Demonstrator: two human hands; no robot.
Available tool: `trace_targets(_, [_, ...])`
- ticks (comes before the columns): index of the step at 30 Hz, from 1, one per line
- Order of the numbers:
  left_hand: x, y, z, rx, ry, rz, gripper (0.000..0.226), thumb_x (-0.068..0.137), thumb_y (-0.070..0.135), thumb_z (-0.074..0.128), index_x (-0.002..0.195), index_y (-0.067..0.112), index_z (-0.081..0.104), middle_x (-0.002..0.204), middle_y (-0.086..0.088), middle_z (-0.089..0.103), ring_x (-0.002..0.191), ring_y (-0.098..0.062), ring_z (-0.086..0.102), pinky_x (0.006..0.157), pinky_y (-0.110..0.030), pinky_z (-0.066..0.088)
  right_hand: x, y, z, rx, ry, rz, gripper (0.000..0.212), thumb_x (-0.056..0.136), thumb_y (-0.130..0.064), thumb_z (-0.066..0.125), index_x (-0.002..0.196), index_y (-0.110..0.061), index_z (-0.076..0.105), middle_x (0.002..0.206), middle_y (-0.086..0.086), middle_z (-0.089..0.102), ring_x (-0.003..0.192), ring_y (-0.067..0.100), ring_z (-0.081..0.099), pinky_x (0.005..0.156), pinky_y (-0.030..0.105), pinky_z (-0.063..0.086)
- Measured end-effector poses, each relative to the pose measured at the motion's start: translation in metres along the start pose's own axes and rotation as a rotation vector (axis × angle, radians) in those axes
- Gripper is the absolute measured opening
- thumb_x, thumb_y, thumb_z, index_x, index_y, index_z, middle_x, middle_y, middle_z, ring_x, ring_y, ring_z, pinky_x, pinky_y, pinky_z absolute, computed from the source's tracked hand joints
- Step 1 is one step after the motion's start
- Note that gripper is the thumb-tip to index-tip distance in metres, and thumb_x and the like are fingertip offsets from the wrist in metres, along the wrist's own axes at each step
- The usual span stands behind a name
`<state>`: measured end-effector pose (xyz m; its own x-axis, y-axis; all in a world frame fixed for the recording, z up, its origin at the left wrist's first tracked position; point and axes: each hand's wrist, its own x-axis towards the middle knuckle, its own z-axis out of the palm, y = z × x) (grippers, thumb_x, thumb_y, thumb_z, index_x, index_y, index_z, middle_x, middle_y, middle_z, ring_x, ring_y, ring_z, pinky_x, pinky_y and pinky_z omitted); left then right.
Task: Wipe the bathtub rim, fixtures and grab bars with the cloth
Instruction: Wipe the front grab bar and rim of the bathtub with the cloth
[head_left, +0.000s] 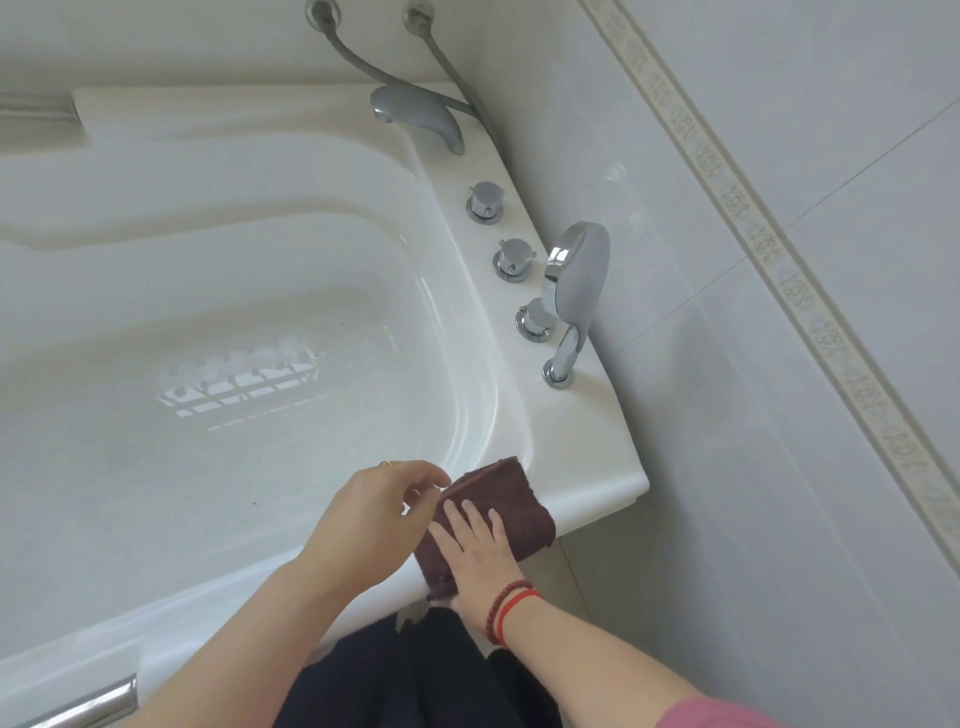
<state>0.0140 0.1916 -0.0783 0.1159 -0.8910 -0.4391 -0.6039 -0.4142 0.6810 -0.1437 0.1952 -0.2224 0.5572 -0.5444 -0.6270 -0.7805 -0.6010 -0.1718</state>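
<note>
A folded dark maroon cloth (506, 499) lies on the white bathtub rim (592, 467) near the front right corner. My right hand (475, 551) presses flat on the cloth with straight fingers. My left hand (363, 519) hovers at the cloth's left edge, fingers curled, seeming to pinch that edge. Along the right rim stand three chrome knobs (511, 259), a hand shower (576, 291) in its holder and a chrome spout (421, 117). A chrome grab bar (88, 706) shows at the bottom left, another (36, 109) at the far left.
The tub basin (234, 338) is white and glossy with window light reflected on its floor. Two metal hoses (363, 62) run from the wall to the spout. Tiled wall (779, 312) with a patterned strip stands close on the right. My dark trousers fill the bottom centre.
</note>
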Motion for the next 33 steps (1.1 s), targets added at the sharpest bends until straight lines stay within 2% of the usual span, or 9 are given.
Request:
trace_targets(6, [0.008, 0.006, 0.004, -0.001, 0.004, -0.027, 0.020, 0.091, 0.021, 0.051, 0.103, 0.027, 0.066, 0.094, 0.012, 0.064, 0.082, -0.005, 0.057, 0.082, -0.020, 0.045, -0.007, 0.042, -0.014, 0.069, -0.013, -0.147, 0.068, 0.090, -0.046, 0.047, 0.147, -0.024, 0.019, 0.159, 0.002, 0.005, 0.146, 0.020, 0.001, 0.117, 0.038, -0.003])
trace_targets(8, [0.008, 0.005, 0.002, -0.002, 0.004, -0.041, 0.020, 0.092, 0.021, 0.050, 0.103, 0.028, 0.065, 0.092, 0.013, 0.062, 0.081, -0.004, 0.055, 0.080, -0.020, 0.044, -0.010, 0.068, -0.018, 0.082, -0.015, -0.104, 0.073, 0.086, -0.064, 0.031, 0.147, -0.027, 0.019, 0.159, -0.001, 0.003, 0.146, 0.017, -0.001, 0.117, 0.036, -0.004])
trace_targets(10, [0.010, 0.005, 0.002, 0.002, 0.005, -0.049, 0.020, 0.092, 0.021, 0.049, 0.103, 0.029, 0.064, 0.092, 0.013, 0.062, 0.079, -0.002, 0.054, 0.078, -0.019, 0.041, -0.010, 0.087, -0.019, 0.116, -0.010, -0.042, 0.091, 0.071, -0.079, 0.008, 0.147, -0.030, 0.018, 0.159, -0.004, 0.001, 0.146, 0.014, -0.005, 0.114, 0.032, -0.008])
trace_targets(15, [0.018, 0.015, 0.007, -0.006, 0.015, -0.030, 0.020, 0.092, 0.021, 0.049, 0.104, 0.028, 0.065, 0.092, 0.013, 0.062, 0.077, 0.001, 0.053, 0.076, -0.017, 0.041, -0.006, 0.055, -0.014, 0.229, 0.062, 0.098, 0.103, 0.063, -0.073, -0.025, 0.149, -0.028, 0.012, 0.159, 0.000, -0.003, 0.146, 0.019, -0.008, 0.115, 0.038, -0.009])
trace_targets(17, [0.020, 0.020, 0.010, -0.001, 0.014, -0.017, 0.021, 0.092, 0.021, 0.050, 0.104, 0.027, 0.065, 0.095, 0.011, 0.064, 0.079, -0.003, 0.055, 0.079, -0.018, 0.043, -0.005, 0.032, -0.010, 0.230, 0.039, 0.045, 0.103, 0.062, -0.068, -0.025, 0.149, -0.028, 0.013, 0.159, 0.001, -0.002, 0.146, 0.020, -0.007, 0.114, 0.040, -0.011])
trace_targets(19, [0.022, 0.022, 0.011, 0.006, 0.013, -0.013, 0.021, 0.092, 0.021, 0.050, 0.105, 0.027, 0.065, 0.096, 0.011, 0.064, 0.082, -0.005, 0.056, 0.080, -0.018, 0.043, -0.003, 0.026, -0.009, 0.220, 0.004, -0.042, 0.089, 0.074, -0.068, -0.014, 0.148, -0.029, 0.016, 0.159, 0.000, 0.002, 0.146, 0.019, -0.004, 0.114, 0.039, -0.012])
trace_targets(22, [0.025, 0.020, 0.009, 0.013, 0.020, -0.028, 0.020, 0.092, 0.021, 0.050, 0.104, 0.027, 0.065, 0.091, 0.013, 0.062, 0.079, -0.004, 0.055, 0.076, -0.016, 0.041, 0.000, 0.051, -0.016, 0.212, -0.009, -0.097, 0.095, 0.069, -0.072, -0.015, 0.147, -0.029, 0.020, 0.159, -0.004, 0.004, 0.146, 0.014, -0.002, 0.114, 0.033, -0.010])
trace_targets(27, [0.028, 0.017, 0.006, 0.032, 0.023, -0.050, 0.021, 0.093, 0.021, 0.049, 0.104, 0.028, 0.065, 0.084, 0.020, 0.058, 0.081, -0.004, 0.054, 0.074, -0.017, 0.040, 0.012, 0.100, -0.031, 0.145, 0.045, 0.019, 0.090, 0.067, -0.061, -0.011, 0.148, -0.031, 0.016, 0.159, -0.006, 0.000, 0.146, 0.013, -0.005, 0.114, 0.032, -0.009])
trace_targets(33, [0.035, 0.032, 0.011, 0.014, 0.015, -0.019, 0.020, 0.092, 0.019, 0.050, 0.102, 0.025, 0.066, 0.092, 0.011, 0.063, 0.079, -0.005, 0.056, 0.081, -0.021, 0.046, 0.014, 0.053, -0.022, 0.239, 0.083, 0.129, 0.101, 0.067, -0.070, -0.025, 0.150, -0.019, 0.004, 0.158, 0.005, -0.009, 0.145, 0.023, -0.010, 0.114, 0.040, -0.013])
